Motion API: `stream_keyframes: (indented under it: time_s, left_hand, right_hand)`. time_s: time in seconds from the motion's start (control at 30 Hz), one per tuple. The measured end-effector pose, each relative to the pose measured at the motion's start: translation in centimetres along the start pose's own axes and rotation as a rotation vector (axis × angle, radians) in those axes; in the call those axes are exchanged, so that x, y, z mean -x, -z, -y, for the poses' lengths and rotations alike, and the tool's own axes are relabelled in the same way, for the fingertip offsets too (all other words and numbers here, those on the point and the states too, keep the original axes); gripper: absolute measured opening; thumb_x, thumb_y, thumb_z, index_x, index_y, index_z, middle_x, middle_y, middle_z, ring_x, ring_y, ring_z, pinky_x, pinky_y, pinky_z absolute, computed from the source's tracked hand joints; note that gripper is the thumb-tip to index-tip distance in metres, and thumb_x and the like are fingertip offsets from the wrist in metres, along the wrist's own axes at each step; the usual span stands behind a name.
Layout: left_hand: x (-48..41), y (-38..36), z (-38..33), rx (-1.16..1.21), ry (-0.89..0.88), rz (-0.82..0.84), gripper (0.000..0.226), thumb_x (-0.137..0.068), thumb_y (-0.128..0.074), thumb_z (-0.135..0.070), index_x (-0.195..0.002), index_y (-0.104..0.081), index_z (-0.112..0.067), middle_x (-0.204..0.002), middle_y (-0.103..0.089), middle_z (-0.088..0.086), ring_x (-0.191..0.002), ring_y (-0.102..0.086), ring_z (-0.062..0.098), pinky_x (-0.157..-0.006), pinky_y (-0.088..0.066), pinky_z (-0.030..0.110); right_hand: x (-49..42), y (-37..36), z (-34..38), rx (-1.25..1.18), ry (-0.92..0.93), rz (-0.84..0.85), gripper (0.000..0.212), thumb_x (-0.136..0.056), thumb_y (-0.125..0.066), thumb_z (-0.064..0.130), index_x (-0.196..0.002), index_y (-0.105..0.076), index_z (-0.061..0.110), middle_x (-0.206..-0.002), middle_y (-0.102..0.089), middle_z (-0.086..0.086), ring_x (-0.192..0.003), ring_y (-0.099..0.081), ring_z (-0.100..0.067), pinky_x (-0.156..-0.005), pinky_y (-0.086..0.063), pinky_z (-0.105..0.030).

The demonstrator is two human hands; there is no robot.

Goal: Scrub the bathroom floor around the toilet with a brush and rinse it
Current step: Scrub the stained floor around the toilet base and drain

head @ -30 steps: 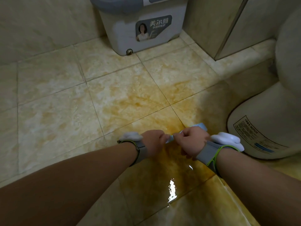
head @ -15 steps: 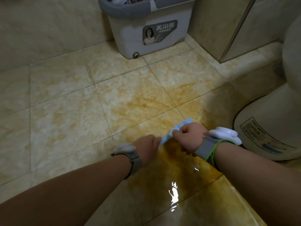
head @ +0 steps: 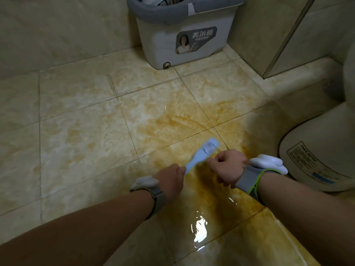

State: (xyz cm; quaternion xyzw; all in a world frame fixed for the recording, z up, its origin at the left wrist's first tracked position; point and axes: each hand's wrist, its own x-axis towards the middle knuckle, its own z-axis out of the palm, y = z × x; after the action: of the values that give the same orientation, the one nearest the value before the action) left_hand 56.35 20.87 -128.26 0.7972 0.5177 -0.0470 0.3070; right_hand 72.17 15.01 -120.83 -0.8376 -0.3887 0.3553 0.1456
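A light blue brush [head: 201,155] lies slanted over the wet, yellow-stained floor tiles [head: 172,120], its head pointing up and to the right. My left hand [head: 170,180] grips the lower end of the handle. My right hand [head: 226,167] is curled in a fist just right of the brush, with its fingertips meeting the brush's edge near the middle. The white toilet base [head: 315,150] stands to the right, close to my right wrist. Both wrists wear grey bands.
A grey and white mop bucket [head: 182,31] stands against the back wall. A glass shower partition [head: 284,39] and its raised sill are at the back right. A puddle [head: 199,231] shines on the tiles below my hands. Bare tiles stretch to the left.
My hands have drawn apart: the left slid down and left along the handle. More of the brush now shows between them, and its head sits farther from the toilet.
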Motion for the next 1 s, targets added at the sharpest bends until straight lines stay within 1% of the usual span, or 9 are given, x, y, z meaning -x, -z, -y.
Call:
stream_keyframes:
  time_s: [0.07, 0.2, 0.27, 0.4, 0.47, 0.63, 0.73, 0.87, 1.0]
  left_hand:
    - [0.2, 0.1, 0.0, -0.039, 0.104, -0.033, 0.040, -0.106, -0.025, -0.036, -0.106, -0.053, -0.007, -0.101, -0.062, 0.013, -0.094, -0.060, 0.033, -0.070, -0.033, 0.032]
    - [2.5, -0.3, -0.1, -0.133, -0.106, 0.164, 0.039, -0.105, -0.027, -0.037, -0.109, -0.055, -0.010, -0.109, -0.064, 0.013, -0.099, -0.060, 0.034, -0.076, -0.038, 0.035]
    - [2.9, -0.4, 0.4, -0.089, -0.112, 0.127, 0.039, -0.105, -0.028, -0.038, -0.105, -0.055, -0.010, -0.105, -0.064, 0.013, -0.098, -0.059, 0.035, -0.076, -0.039, 0.036]
    - [3.0, 0.1, 2.1, 0.143, 0.189, -0.085, 0.042, -0.105, -0.026, -0.038, -0.108, -0.052, -0.005, -0.090, -0.058, 0.012, -0.079, -0.056, 0.032, -0.071, -0.037, 0.035]
    - [3.6, 0.1, 3.7, 0.165, 0.302, -0.071, 0.043, -0.105, -0.025, -0.037, -0.113, -0.051, -0.004, -0.091, -0.057, 0.009, -0.079, -0.055, 0.028, -0.071, -0.037, 0.033]
    - [7.3, -0.2, 5.3, -0.037, 0.006, 0.187, 0.040, -0.105, -0.025, -0.041, -0.105, -0.055, -0.013, -0.106, -0.063, 0.010, -0.099, -0.059, 0.031, -0.075, -0.036, 0.033]
    - [8.2, -0.1, 5.3, 0.004, -0.021, 0.082, 0.043, -0.103, -0.020, -0.044, -0.094, -0.052, -0.018, -0.090, -0.058, 0.005, -0.083, -0.055, 0.026, -0.075, -0.036, 0.034]
    - [9.2, -0.6, 7.7, 0.202, 0.269, -0.091, 0.032, -0.104, -0.027, -0.037, -0.074, -0.034, -0.028, -0.069, -0.043, -0.006, -0.056, -0.037, 0.009, -0.054, -0.031, 0.025]
    - [11.4, -1.7, 7.2, 0.073, 0.197, 0.096, 0.032, -0.105, -0.026, -0.038, -0.100, -0.051, -0.020, -0.093, -0.061, 0.001, -0.084, -0.060, 0.020, -0.079, -0.040, 0.033]
  right_hand:
    - [0.0, -0.1, -0.2, 0.012, -0.013, 0.008, 0.038, -0.089, -0.053, 0.036, -0.078, -0.068, 0.003, -0.067, -0.063, -0.012, -0.057, -0.052, -0.026, -0.052, -0.042, -0.030]
    - [0.0, -0.5, -0.2, 0.064, -0.023, 0.018, 0.034, -0.090, -0.053, 0.036, -0.063, -0.059, 0.015, -0.069, -0.064, -0.012, -0.048, -0.046, -0.019, -0.044, -0.036, -0.026]
    - [-0.2, -0.6, 0.2, 0.072, -0.025, 0.014, 0.035, -0.090, -0.053, 0.036, -0.061, -0.057, 0.018, -0.068, -0.064, -0.011, -0.047, -0.046, -0.017, -0.039, -0.037, -0.022]
    - [-0.6, -1.1, 0.8, 0.063, -0.015, 0.032, 0.034, -0.089, -0.054, 0.037, -0.071, -0.066, 0.010, -0.068, -0.064, -0.013, -0.049, -0.048, -0.020, -0.038, -0.037, -0.021]
    - [-0.5, -1.6, 1.0, 0.081, 0.000, 0.046, 0.035, -0.088, -0.055, 0.038, -0.073, -0.067, 0.009, -0.067, -0.065, -0.013, -0.050, -0.051, -0.023, -0.035, -0.036, -0.020]
    - [-0.3, -2.6, 2.0, 0.115, 0.065, 0.055, 0.033, -0.089, -0.055, 0.034, -0.066, -0.062, 0.012, -0.065, -0.063, -0.013, -0.035, -0.046, -0.012, -0.030, -0.034, -0.012]
    - [-0.2, -3.1, 2.6, 0.128, 0.076, 0.065, 0.036, -0.088, -0.056, 0.035, -0.063, -0.064, 0.011, -0.059, -0.060, -0.010, -0.025, -0.045, -0.001, -0.027, -0.031, -0.012]
    - [0.3, -3.9, 3.1, 0.113, 0.069, 0.105, 0.035, -0.088, -0.055, 0.036, -0.076, -0.070, 0.006, -0.059, -0.061, -0.010, -0.021, -0.041, -0.002, -0.023, -0.027, -0.010]
    - [1.1, -4.0, 3.3, 0.152, 0.085, 0.154, 0.036, -0.090, -0.054, 0.033, -0.077, -0.068, 0.003, -0.059, -0.058, -0.010, -0.023, -0.042, -0.005, -0.023, -0.025, -0.010]
